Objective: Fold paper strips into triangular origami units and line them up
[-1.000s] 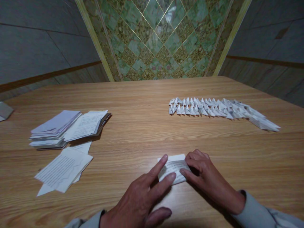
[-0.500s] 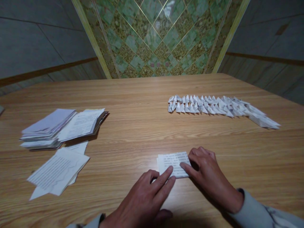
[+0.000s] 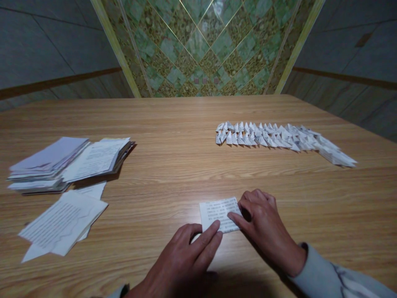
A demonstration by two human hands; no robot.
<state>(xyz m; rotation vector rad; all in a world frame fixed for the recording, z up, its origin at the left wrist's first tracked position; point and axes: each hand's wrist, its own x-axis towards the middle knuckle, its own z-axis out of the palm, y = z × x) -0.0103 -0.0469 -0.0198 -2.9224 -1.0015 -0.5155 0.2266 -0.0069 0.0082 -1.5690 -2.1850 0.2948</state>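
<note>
A small folded sheet of printed paper lies on the wooden table in front of me. My right hand pinches its right edge, the thumb on top and the other fingers curled behind. At the lower left corner, my left hand rests with its fingers stretched out and two fingertips on the paper's lower edge. The left thumb is apart from the sheet, low and in shadow. Whether the folded layers are fully flat I cannot tell.
Two rows of folded paper pieces stand at the back right. On the left are a stack of paper sheets, a second pile of printed sheets leaning beside it, and several loose sheets in front. A tiled wall rises behind the table.
The view has shifted slightly, so everything sits a little further left. The lower layer that stuck out at the paper's left side no longer shows. Both hands stay at the paper.
</note>
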